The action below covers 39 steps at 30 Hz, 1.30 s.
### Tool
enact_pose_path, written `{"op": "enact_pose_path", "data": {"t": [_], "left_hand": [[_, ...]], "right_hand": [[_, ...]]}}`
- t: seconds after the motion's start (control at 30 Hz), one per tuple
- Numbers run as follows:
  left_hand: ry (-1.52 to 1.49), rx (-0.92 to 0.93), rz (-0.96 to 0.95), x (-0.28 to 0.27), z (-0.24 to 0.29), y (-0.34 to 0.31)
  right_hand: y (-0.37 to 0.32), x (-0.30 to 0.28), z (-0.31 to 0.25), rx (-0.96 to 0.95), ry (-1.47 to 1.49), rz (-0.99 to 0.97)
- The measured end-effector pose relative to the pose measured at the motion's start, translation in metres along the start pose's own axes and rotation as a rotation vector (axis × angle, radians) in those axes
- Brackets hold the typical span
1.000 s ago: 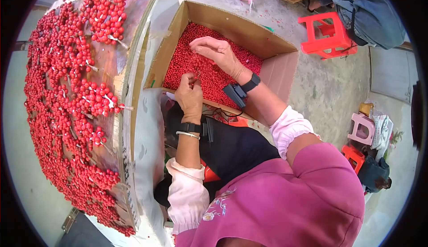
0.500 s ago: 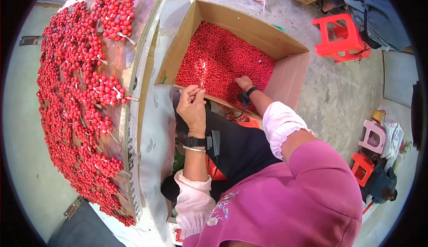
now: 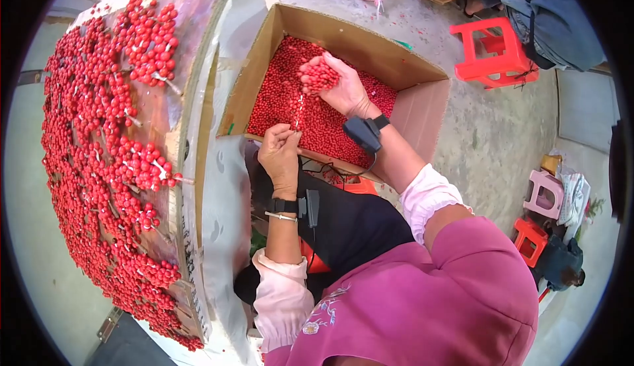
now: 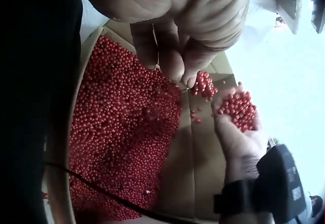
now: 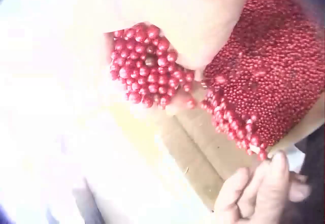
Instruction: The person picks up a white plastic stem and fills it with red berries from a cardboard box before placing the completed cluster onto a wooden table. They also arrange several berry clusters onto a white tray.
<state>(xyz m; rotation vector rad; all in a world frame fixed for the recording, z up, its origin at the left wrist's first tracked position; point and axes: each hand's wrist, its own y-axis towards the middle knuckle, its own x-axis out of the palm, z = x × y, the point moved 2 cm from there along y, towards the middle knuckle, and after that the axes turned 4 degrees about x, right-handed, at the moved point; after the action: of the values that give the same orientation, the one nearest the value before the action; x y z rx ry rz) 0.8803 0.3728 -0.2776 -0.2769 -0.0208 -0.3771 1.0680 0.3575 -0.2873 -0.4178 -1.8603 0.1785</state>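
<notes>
My left hand [image 3: 280, 158] pinches the lower end of a berry sprig [image 3: 300, 110], its thin stem between thumb and fingertips. The sprig points away over the box, with white patches among its red berries. Beside it my right hand [image 3: 347, 93] is cupped, palm up, around a heap of loose red berries [image 3: 318, 75]. In the right wrist view this handful [image 5: 144, 66] touches the far end of the sprig [image 5: 231, 125]. Below both hands a cardboard box [image 3: 376, 48] holds a deep layer of small red berries [image 3: 330, 135].
On the left a wooden board [image 3: 191, 56] carries many finished-looking berry sprigs [image 3: 145, 161], white-stemmed ends toward its near edge. A red stool [image 3: 492, 52] and a seated person [image 3: 561, 29] are at the upper right. A pink stool [image 3: 545, 193] stands farther right.
The right hand dipped into the berries half a second ago and has risen with a handful to the sprig's tip. The left hand has kept its pinch on the stem.
</notes>
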Motion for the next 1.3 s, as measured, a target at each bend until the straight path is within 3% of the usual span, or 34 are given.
{"op": "enact_pose_path", "data": {"t": [0.23, 0.37, 0.53, 0.63, 0.67, 0.73, 0.9, 1.07, 1.3], "left_hand": [[0.023, 0.037, -0.017, 0.014, 0.01, -0.003], [0.033, 0.044, -0.024, 0.017, 0.014, -0.007], [0.038, 0.097, -0.036, 0.019, 0.023, -0.016], [0.018, 0.113, -0.013, 0.024, 0.036, -0.021], [0.007, 0.116, -0.002, 0.025, 0.041, -0.023], [-0.014, 0.12, 0.0, 0.028, 0.052, -0.028], [-0.143, 0.018, -0.01, 0.034, 0.066, -0.04], [-0.418, -0.122, -0.072, 0.039, 0.063, -0.045], [-0.5, -0.144, -0.094, 0.044, 0.073, -0.055]], "right_hand": [[-0.015, 0.039, -0.006, -0.304, -0.569, -0.078], [-0.02, 0.044, -0.014, -0.4, -0.628, -0.095], [-0.035, 0.037, -0.024, -0.365, -0.662, -0.007], [-0.039, 0.0, -0.022, -0.601, -1.688, 0.196], [-0.047, -0.007, -0.023, -0.611, -1.686, 0.187], [-0.073, -0.011, -0.02, -0.465, -2.145, 0.469], [-0.114, -0.028, -0.033, -0.439, -2.039, 0.484], [-0.143, -0.024, -0.047, -0.573, -2.083, 0.465], [-0.164, -0.016, -0.052, -0.647, -2.092, 0.357]]}}
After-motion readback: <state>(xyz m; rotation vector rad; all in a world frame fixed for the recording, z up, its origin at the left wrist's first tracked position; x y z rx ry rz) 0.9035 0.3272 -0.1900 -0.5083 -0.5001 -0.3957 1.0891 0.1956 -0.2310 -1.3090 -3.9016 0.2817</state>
